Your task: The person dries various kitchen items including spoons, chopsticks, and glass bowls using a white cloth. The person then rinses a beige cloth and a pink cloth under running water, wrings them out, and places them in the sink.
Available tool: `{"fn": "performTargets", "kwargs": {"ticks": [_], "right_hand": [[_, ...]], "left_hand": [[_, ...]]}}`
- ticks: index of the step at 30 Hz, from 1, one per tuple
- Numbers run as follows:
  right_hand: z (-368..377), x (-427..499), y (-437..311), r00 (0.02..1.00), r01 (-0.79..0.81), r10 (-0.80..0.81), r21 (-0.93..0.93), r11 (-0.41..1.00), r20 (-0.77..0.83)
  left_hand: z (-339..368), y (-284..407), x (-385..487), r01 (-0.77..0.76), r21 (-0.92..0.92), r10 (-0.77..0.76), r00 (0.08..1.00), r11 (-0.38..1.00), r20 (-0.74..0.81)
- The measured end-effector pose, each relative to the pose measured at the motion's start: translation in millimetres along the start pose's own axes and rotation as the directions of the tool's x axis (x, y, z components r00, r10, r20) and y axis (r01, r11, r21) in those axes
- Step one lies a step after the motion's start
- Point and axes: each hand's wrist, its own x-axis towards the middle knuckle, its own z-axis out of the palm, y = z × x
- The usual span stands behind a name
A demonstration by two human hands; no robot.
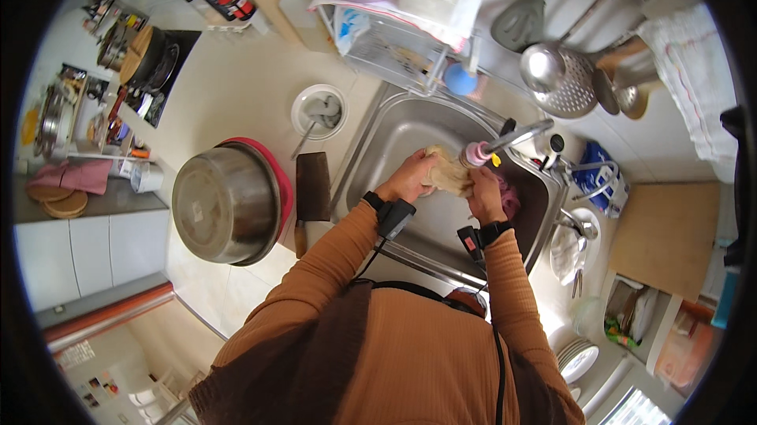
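Note:
Both hands grip a damp-looking beige cloth [447,174] stretched between them over the stainless steel sink [408,129]. My left hand [410,178] pinches its left end. At the opposite end, my right hand [486,193] has closed on the fabric, close to the faucet's pink-and-white nozzle [475,155]. The nozzle hangs just over the cloth; whether water runs cannot be made out. A crumpled pink cloth [508,199] lies in the sink behind my right hand and is partly hidden by it.
Left of the sink lie a cleaver [313,185], a white bowl with a spoon [320,112], and an upturned metal basin [227,203] against a pink-red one. A wire rack [390,49] stands behind the sink. Utensils, including a skimmer [565,85], hang above. A dish [575,247] sits at the right.

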Motion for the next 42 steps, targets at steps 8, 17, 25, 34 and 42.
{"fn": "performTargets", "kwargs": {"ticks": [8,17,25,34,42], "right_hand": [[46,-14,26,0.906,0.416,-0.368,-0.596,0.687,0.207],[19,19,52,0.937,0.345,-0.296,-0.621,0.704,0.185],[0,35,48,0.875,0.420,-0.465,-0.695,0.583,0.137],[11,23,26,0.853,0.431,-0.469,-0.815,0.388,0.228],[6,26,51,0.916,0.384,-0.358,-0.646,0.659,0.179]], "left_hand": [[1,-38,37,-0.009,-0.237,0.041,0.990,0.971,0.132],[0,-25,44,0.097,-0.398,-0.153,0.982,0.912,-0.112],[2,-55,60,-0.013,-0.395,0.025,0.999,0.919,0.025],[19,-51,41,-0.131,-0.193,0.138,0.990,0.972,0.027],[12,-13,45,-0.009,-0.326,-0.047,0.986,0.945,-0.161]]}}
